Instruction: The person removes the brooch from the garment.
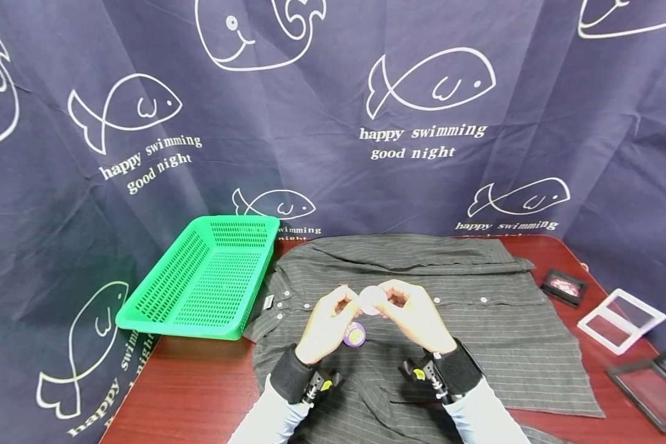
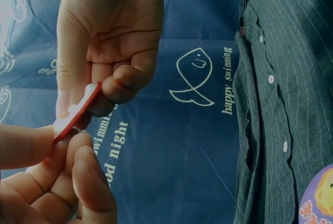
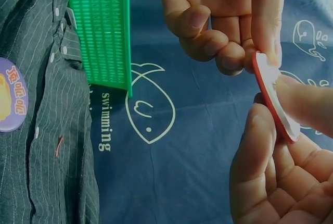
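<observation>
Both hands pinch a round disc (image 1: 372, 300) between thumbs and fingertips, raised above a dark pinstriped shirt (image 1: 510, 345). My left hand (image 1: 328, 320) holds its left edge and my right hand (image 1: 416, 311) its right edge. Seen nearly edge-on in the left wrist view, the disc (image 2: 78, 112) has a white side and a red side; the thumbs lie on the white one. Just below the hands, a round purple badge (image 1: 354, 335) with a yellow cartoon figure and lettering lies on the shirt. The right wrist view shows part of this badge (image 3: 11, 96).
A green plastic basket (image 1: 183, 328) stands at the left of the red-brown table (image 1: 200, 382). To the right are a black cassette-like item (image 1: 564, 287), a white frame (image 1: 621, 320) and a dark frame (image 1: 655, 394). Behind hangs a blue fish-print curtain (image 1: 333, 123).
</observation>
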### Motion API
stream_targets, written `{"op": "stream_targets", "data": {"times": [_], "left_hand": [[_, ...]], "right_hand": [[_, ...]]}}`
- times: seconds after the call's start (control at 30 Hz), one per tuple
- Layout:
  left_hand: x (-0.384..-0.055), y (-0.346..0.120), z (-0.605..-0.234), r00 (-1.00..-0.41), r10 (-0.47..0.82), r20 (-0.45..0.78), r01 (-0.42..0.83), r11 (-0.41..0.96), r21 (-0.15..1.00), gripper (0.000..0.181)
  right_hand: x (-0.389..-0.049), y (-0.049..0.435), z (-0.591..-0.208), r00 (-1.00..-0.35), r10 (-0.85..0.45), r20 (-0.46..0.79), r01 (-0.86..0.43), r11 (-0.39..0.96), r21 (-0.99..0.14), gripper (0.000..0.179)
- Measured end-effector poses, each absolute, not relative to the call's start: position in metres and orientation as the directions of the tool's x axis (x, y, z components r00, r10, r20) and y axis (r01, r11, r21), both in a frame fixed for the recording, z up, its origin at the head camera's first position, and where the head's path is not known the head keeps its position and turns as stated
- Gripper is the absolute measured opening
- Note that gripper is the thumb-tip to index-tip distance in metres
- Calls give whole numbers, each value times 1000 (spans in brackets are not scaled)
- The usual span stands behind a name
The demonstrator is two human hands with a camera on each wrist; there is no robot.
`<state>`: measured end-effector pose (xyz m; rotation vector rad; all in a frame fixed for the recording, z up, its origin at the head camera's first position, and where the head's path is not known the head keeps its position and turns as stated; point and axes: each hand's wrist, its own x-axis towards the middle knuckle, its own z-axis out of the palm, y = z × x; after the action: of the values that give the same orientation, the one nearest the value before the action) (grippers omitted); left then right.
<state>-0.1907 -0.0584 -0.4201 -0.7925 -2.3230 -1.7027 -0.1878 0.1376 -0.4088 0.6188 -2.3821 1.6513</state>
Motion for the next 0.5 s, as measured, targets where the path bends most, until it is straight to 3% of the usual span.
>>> {"op": "stream_targets", "data": {"times": [0.5], "left_hand": [[-190, -56, -419, -846, 311, 433, 505, 207, 838, 14]], "right_hand": [[-187, 137, -407, -897, -201, 393, -438, 308, -844, 7]]}}
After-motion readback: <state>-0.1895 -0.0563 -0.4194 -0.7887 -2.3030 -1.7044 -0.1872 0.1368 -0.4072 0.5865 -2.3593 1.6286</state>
